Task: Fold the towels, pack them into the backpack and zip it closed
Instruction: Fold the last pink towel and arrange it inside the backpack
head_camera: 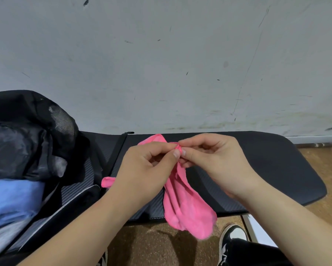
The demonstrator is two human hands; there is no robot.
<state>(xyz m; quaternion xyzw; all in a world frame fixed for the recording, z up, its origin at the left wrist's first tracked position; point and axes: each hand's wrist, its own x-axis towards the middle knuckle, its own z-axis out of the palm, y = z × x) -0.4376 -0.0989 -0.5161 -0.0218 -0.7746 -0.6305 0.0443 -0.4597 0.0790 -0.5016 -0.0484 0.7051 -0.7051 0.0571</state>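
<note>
Head cam: left hand (147, 167) and right hand (213, 160) both pinch the same top corner of the pink towel (184, 208), fingertips touching, over the black bench (266, 169). The rest of it hangs down below the pinch, past the bench edge. The backpack (32, 135) sits open off to the left with a blue towel (13, 200) inside.

Bare utility room or workshop corner: scuffed grey wall (161, 54), worn brown floor (151, 244), black padded bench (266, 169).

Pink towel (186, 206); black backpack (32, 120); blue towel (13, 200) inside.
</note>
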